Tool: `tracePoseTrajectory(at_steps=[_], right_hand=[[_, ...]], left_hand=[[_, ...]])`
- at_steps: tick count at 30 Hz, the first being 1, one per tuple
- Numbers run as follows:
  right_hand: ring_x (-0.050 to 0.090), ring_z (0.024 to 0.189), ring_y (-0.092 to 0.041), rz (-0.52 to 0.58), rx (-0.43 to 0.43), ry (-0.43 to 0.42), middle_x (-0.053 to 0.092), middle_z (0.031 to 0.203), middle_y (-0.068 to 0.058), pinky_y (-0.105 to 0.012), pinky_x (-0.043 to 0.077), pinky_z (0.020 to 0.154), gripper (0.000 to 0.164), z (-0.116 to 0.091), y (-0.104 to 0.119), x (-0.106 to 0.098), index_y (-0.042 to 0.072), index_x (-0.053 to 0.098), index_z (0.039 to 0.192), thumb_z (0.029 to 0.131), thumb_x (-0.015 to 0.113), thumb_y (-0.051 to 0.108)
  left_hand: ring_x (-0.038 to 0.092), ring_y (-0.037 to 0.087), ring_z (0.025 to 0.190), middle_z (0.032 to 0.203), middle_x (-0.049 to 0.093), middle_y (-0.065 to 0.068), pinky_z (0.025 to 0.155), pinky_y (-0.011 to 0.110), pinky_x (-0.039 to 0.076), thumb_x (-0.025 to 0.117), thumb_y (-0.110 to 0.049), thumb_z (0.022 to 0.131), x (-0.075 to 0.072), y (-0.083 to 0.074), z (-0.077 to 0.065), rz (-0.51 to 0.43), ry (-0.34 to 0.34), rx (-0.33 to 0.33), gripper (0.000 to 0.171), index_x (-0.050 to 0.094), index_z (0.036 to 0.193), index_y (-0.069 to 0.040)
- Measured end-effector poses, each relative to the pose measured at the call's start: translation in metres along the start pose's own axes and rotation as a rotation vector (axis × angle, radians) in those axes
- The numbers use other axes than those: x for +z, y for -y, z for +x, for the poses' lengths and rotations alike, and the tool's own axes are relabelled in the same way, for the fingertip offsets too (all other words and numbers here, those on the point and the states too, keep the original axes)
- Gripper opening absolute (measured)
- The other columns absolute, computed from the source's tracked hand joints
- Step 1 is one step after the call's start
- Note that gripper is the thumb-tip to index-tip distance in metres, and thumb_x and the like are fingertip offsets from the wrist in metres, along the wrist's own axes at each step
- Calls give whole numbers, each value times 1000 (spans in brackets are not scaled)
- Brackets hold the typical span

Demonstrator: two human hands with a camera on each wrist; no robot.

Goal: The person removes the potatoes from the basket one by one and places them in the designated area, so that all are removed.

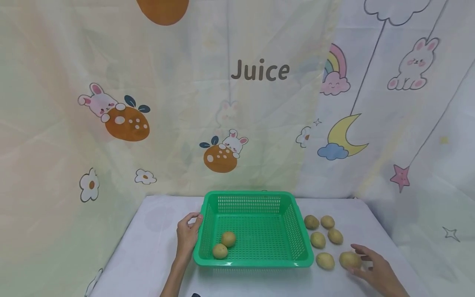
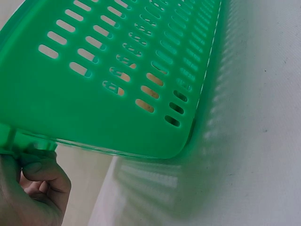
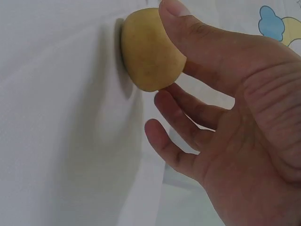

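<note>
A green plastic basket [image 1: 256,263] with slotted walls stands on the table, and two potatoes [image 1: 220,251] lie in its near left corner. My left hand [image 1: 188,235] pinches the basket's left rim between thumb and curled fingers; the left wrist view shows this hand [image 2: 35,188] at the rim, below the slotted wall. To the right of the basket, my right hand [image 1: 376,270] has thumb and fingers around a potato [image 1: 350,260] at the table surface. In the right wrist view the thumb overlaps this potato [image 3: 150,52], while the other fingers of the hand [image 3: 225,122] curve beneath it.
Several more potatoes [image 1: 325,260] lie loose between the basket's right side and my right hand. A white cloth covers the table [image 1: 156,247]. Printed curtains [image 1: 259,123] hang behind and along both sides. A small dark object [image 1: 196,295] shows at the bottom edge.
</note>
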State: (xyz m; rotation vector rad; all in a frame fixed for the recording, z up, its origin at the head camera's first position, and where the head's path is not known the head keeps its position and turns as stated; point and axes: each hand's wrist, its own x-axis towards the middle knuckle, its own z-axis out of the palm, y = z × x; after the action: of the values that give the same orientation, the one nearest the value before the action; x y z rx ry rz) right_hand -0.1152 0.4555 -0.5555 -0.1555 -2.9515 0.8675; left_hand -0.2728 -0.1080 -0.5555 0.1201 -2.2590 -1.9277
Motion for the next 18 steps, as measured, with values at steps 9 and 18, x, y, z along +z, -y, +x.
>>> tracePoseTrajectory(at_steps=[9,18], right_hand=[[67,115,-55,-6,-8,-51,60,141,-42,-61,63,85,91,-3,10,-5,-5,49,154,84,96,31],[64,124,-53,1,13,-68,59,149,-36,-57,62,92,90,-2,41,-11,-2,49,156,89,92,40]], left_hand=[[77,20,63,86,82,21,57,26,61,62,-24,113,-1,1,-1,-6,-1,6,33,71,130,2],[77,20,63,85,82,21,57,26,61,62,-23,113,0,0,-2,-16,-2,6,32,72,129,2]])
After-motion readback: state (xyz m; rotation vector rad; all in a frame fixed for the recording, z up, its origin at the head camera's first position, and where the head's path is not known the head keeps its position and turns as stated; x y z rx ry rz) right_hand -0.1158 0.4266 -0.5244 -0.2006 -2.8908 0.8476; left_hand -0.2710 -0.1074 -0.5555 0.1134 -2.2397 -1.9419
